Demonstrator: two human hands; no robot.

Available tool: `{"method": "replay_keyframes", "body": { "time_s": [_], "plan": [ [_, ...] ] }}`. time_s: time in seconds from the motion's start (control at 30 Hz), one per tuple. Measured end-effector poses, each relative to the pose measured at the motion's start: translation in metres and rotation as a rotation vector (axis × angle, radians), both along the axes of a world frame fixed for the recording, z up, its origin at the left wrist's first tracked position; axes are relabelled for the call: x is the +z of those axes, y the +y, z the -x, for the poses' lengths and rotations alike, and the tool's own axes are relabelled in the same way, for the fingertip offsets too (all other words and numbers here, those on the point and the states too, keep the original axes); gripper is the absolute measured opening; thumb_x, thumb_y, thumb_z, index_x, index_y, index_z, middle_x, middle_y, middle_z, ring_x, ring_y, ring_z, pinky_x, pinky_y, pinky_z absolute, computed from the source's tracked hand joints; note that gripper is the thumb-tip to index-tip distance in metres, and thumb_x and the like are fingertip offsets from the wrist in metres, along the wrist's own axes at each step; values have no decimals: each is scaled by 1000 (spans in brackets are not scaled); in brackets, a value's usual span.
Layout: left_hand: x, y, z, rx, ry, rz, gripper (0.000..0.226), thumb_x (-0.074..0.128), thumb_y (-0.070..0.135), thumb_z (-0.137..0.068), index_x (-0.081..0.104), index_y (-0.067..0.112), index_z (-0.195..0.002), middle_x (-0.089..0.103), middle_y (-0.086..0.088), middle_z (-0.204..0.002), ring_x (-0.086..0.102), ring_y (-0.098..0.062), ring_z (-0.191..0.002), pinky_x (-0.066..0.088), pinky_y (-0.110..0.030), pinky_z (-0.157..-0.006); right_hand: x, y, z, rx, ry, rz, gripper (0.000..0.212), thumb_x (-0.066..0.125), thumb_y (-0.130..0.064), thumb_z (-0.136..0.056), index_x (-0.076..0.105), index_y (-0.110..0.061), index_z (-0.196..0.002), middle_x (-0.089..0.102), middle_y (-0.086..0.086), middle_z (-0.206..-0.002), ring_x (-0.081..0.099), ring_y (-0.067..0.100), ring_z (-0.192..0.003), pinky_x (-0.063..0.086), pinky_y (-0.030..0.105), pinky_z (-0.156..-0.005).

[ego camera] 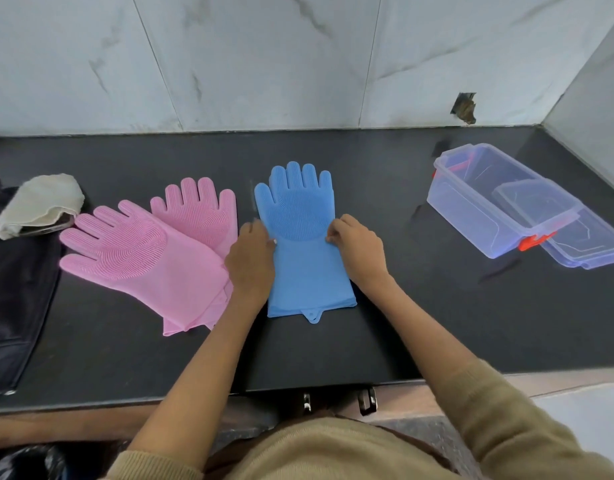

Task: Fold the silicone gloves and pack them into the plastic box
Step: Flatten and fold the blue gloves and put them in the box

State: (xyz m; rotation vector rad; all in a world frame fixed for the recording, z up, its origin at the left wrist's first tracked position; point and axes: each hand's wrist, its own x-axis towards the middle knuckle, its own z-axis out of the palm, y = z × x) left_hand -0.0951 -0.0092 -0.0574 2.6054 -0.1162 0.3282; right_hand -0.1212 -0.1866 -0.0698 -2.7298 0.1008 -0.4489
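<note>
Blue glove (300,216) flat at table (437,323) centre | left hand (252,261), right hand (359,249) pinch its side edges at wrist | likely soft, floppy, grippy; grip by edges | plastic box (485,202) far right, open.

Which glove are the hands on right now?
The blue glove, lying flat at the centre; both pink gloves sit overlapped to its left, ungripped.

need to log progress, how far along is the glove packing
Done: nothing is packed; the plastic box sits open with no gloves in it, its lid leaning against it. In hand: left hand and right hand pinch the edges of the flat blue glove, not yet folded. Left: folding it, the two pink gloves, then boxing all.
</note>
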Motion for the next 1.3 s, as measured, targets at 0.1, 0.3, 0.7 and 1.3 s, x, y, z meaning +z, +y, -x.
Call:
{"method": "replay_keyframes", "body": {
  "time_s": [0.1,0.3,0.7,1.3],
  "plan": [
    [0,11,-3,-308,-78,-271,10,46,7,-94,56,5,-95,59,-11,-95,52,-25,-78,43,-36,-64,4,-22,3,248,37,234,23,58,-4,-84,62,-16,-103,62,-2,-103,59,23,-85,49,32,-63],
    [17,28,-24,-608,-62,-639,32,54,11,-93,57,11,-125,59,-10,-120,53,-25,-110,46,-34,-97,24,-48,-2,580,99,527,57,68,1,-80,53,-17,-132,61,5,-125,57,27,-112,49,35,-90],
    [23,48,-57,-1084,-190,-1056,47,52,2,-91,41,11,-136,55,-8,-127,64,-26,-96,53,-32,-87,28,-41,-12,623,225,415,46,48,9,-82,54,-12,-122,59,3,-121,48,19,-71,31,22,-69],
    [10,33,10,-890,-177,-290,12,70,14,-66,60,8,-65,57,-1,-55,52,-19,-43,42,-24,-42,6,-22,49,245,195,-245,6,46,-33,-72,45,-30,-77,54,-11,-73,50,7,-62,44,21,-58]
  ]
}}
